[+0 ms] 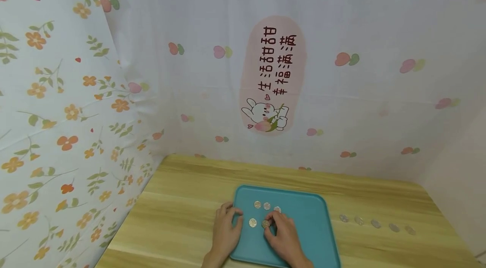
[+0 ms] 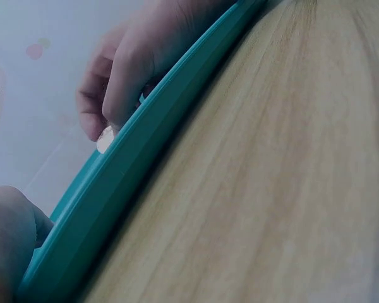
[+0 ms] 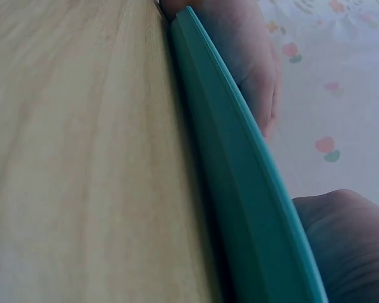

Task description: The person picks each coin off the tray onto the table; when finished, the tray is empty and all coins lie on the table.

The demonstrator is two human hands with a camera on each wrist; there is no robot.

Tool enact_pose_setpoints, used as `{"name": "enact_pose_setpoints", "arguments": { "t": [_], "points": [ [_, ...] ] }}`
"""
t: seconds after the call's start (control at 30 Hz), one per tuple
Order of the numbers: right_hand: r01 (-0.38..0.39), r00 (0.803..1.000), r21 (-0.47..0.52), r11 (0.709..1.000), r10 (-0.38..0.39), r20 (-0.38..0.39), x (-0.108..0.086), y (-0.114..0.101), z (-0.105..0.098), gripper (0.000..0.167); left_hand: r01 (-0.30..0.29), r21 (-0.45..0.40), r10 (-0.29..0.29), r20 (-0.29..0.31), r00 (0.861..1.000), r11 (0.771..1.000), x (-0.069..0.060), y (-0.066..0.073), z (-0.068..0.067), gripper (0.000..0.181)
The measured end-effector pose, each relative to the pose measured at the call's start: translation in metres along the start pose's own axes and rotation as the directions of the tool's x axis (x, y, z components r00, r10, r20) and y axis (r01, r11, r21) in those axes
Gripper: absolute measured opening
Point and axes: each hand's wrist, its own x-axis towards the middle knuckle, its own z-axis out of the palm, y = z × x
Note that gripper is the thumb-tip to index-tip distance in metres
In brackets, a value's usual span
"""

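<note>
My right hand (image 1: 282, 234) is over the blue-green tray (image 1: 313, 226) and pinches a coin (image 1: 265, 224) between thumb and forefinger. In the left wrist view that coin (image 2: 105, 139) stands tilted below the right hand's fingertips (image 2: 91, 128). Beside it in the tray lies a single coin (image 1: 252, 222). Farther back is a row of 3 coins (image 1: 267, 206), the rightmost partly covered by the right hand. My left hand (image 1: 226, 230) rests at the tray's left rim, fingers loosely bent, with nothing seen in it. The right wrist view shows the left hand (image 3: 256, 69) behind the rim.
On the wooden table (image 1: 182, 204), right of the tray, several coins (image 1: 376, 223) lie in a slanting row. A patterned white curtain (image 1: 205, 103) hangs behind the table, and a flowered cloth (image 1: 68, 133) hangs on the left.
</note>
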Motion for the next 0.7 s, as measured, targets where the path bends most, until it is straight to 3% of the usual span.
{"name": "enact_pose_setpoints", "arguments": {
  "t": [0.33, 0.57, 0.7],
  "points": [
    [0.047, 0.999, -0.019, 0.999, -0.047, -0.005, -0.0022, -0.0029, -0.0015, 0.026, -0.002, 0.011, 0.002, -0.002, 1.0, 1.0, -0.0003, -0.0001, -0.0007, 0.009],
    [0.019, 0.998, -0.024, 1.0, -0.018, 0.055, -0.0015, -0.004, -0.0039, 0.022, 0.047, 0.006, -0.048, 0.037, 0.998, 0.999, 0.0005, -0.0013, -0.0005, 0.008],
    [0.037, 0.998, -0.017, 0.999, -0.036, 0.06, -0.0017, -0.0037, -0.0028, 0.02, 0.037, 0.002, -0.037, 0.038, 0.999, 0.999, -0.0001, -0.0024, -0.0009, 0.008]
  ]
}}
